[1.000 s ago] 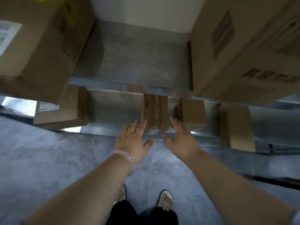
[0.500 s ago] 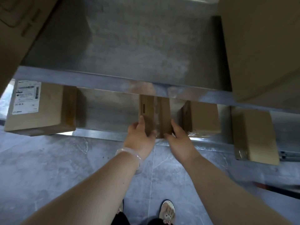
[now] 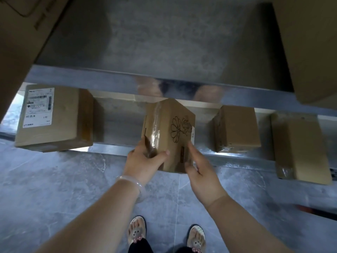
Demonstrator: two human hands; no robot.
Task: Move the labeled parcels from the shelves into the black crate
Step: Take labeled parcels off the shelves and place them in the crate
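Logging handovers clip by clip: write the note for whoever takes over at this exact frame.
Left hand and right hand together grip the flower-printed box, tilted and partly off the lower shelf.
On that shelf: labeled parcel at left, two plain boxes at right.
The black crate is not in view.
Left: carry this box to the crate, then the others.
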